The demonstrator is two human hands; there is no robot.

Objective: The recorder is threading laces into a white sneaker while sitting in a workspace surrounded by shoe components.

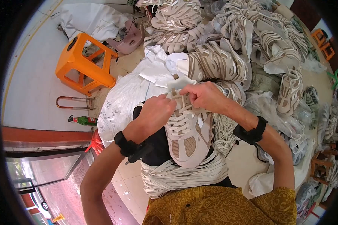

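I sit above a pale tiled floor [128, 170], with a white wall [33, 75] at the left of the frame and, at the lower left, a glass door [47, 167] with a white car [40, 204] beyond it. A white sack [114, 107] spreads left of centre, and piles of shoe uppers [244, 26] and clear plastic bags [264, 107] fill the upper right.

One pale shoe [188, 152] lies at the centre of the frame on my dark-clothed legs, toe toward me, laces [179, 124] crossing its front. My left hand [157, 111] is curled narrow at its left edge; I cannot tell what it grips. My right hand [205, 96] is bent over the upper eyelets, forefinger and thumb near each other, and whether they pinch a lace I cannot tell.

I count two orange stools, one upper left [87, 62] and one upper right [323, 44], one green bottle [83, 120] at the left, two black wristbands [129, 146] on me, and two lace bundles, one across my lap [184, 178], one right of the shoe [224, 135]. The stacked uppers are too many to count.
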